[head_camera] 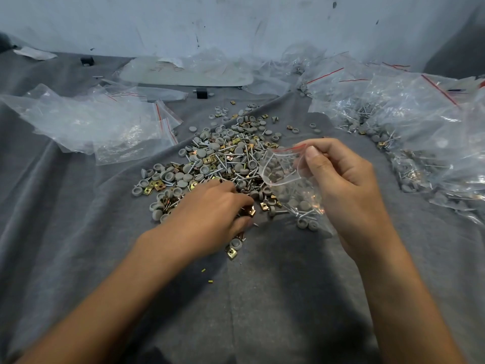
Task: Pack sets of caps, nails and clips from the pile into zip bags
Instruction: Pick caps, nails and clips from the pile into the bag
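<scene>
A pile [217, 156] of grey caps, silver nails and brass clips lies on the grey cloth [78, 232] in the middle. My left hand [210, 208] lies on the pile's near edge, its curled fingers pinching several brass clips [249, 212]. My right hand [343, 179] holds a small clear zip bag [291, 185] with a red seal strip by its open mouth, just right of the pile. Grey caps and nails show through the bag's lower part.
Filled zip bags [409, 143] are heaped at the right. Empty clear bags [99, 127] lie at the left. A large flat plastic bag [189, 72] and two small black blocks sit near the back wall. Loose caps and clips [233, 248] lie near my left wrist.
</scene>
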`<action>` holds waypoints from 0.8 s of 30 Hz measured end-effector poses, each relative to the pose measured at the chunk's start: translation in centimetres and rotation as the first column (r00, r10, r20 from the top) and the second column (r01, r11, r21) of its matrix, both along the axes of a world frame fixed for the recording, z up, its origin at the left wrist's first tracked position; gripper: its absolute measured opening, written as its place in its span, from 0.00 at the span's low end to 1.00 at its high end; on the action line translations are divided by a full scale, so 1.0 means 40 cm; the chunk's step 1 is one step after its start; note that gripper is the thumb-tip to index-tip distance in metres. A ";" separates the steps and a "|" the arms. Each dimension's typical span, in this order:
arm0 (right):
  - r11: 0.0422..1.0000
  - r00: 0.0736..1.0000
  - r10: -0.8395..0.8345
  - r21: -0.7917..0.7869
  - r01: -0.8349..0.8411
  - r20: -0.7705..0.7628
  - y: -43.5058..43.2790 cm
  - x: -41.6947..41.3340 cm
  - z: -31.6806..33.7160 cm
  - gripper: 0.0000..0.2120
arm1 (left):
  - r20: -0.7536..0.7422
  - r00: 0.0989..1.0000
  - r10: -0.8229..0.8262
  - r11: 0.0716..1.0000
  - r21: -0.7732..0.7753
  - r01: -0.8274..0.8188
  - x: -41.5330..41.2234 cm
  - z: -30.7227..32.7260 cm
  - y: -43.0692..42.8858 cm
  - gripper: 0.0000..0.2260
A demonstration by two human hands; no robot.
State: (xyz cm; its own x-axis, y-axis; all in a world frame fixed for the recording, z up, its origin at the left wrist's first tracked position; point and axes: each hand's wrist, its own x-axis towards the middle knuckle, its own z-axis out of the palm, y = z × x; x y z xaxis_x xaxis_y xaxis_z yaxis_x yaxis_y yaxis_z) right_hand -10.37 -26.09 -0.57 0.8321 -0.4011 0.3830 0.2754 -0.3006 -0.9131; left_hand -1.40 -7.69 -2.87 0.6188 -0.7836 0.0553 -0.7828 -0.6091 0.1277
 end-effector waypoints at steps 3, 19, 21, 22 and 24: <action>1.000 1.000 -0.002 -0.009 0.002 -0.006 0.001 -0.001 -0.002 0.10 | -0.064 0.998 -0.004 0.999 -0.041 0.001 0.002 -0.003 -0.001 0.18; 1.000 1.000 -0.013 -0.008 0.013 0.002 0.006 -0.005 0.003 0.10 | -0.270 0.958 -0.092 0.948 -0.317 0.002 -0.012 0.002 -0.005 0.05; 1.000 1.000 -0.009 -0.010 0.009 -0.004 0.004 -0.005 0.002 0.10 | -0.350 0.933 -0.085 0.913 -0.403 -0.068 0.002 0.018 0.007 0.04; 1.000 1.000 -0.006 -0.013 0.006 -0.006 0.004 -0.004 0.002 0.10 | -0.381 0.920 -0.091 0.889 -0.448 -0.098 0.010 0.028 0.016 0.04; 1.000 1.000 -0.003 -0.020 0.003 -0.010 0.006 -0.003 0.001 0.09 | -0.433 0.893 -0.122 0.839 -0.526 -0.140 0.028 0.047 0.035 0.03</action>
